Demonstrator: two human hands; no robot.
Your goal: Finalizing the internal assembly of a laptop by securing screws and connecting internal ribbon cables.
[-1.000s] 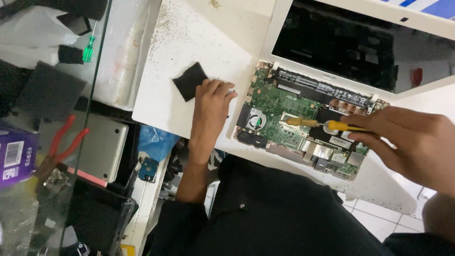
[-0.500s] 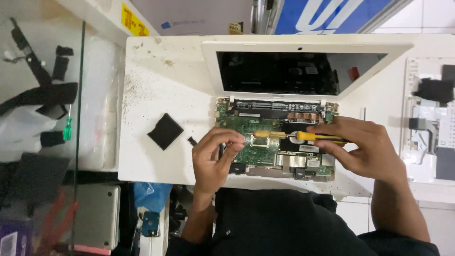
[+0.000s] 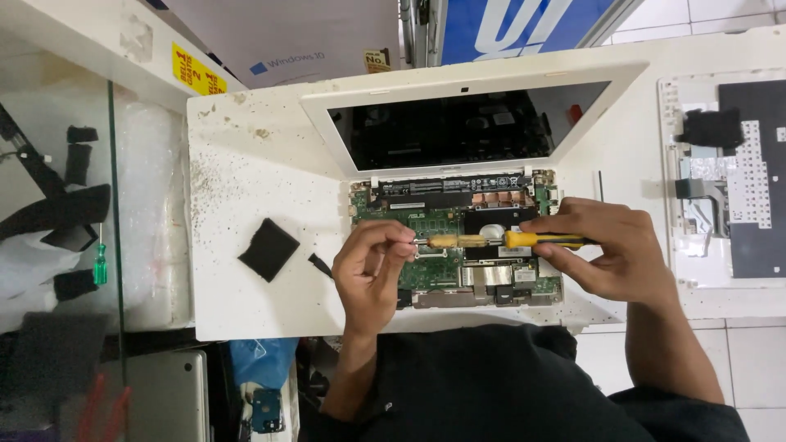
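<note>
While the right hand (image 3: 614, 254) grips one yellow-handled screwdriver (image 3: 524, 240) laid nearly flat across the open laptop base (image 3: 458, 278), the left hand (image 3: 372, 266) pinches in at its tip end, fingers closed narrow around something too small to make out, probably steadying the bit over a screw

Closest to the person: one bare circuit board (image 3: 434, 274) sits exposed with the keyboard cover off, so both hands work straight on the parts

Left of it on the white table (image 3: 246, 188) lie one black square pad (image 3: 268, 249) and one small black scrap (image 3: 320, 264), set aside within reach

Further back, one white-framed screen (image 3: 467, 127) stays hinged open and flat, out of the way

Off right, one removed keyboard panel (image 3: 729, 180) rests face down

Far left, one green-handled screwdriver (image 3: 99, 263) sits unused behind glass, so two screwdrivers in total
</note>
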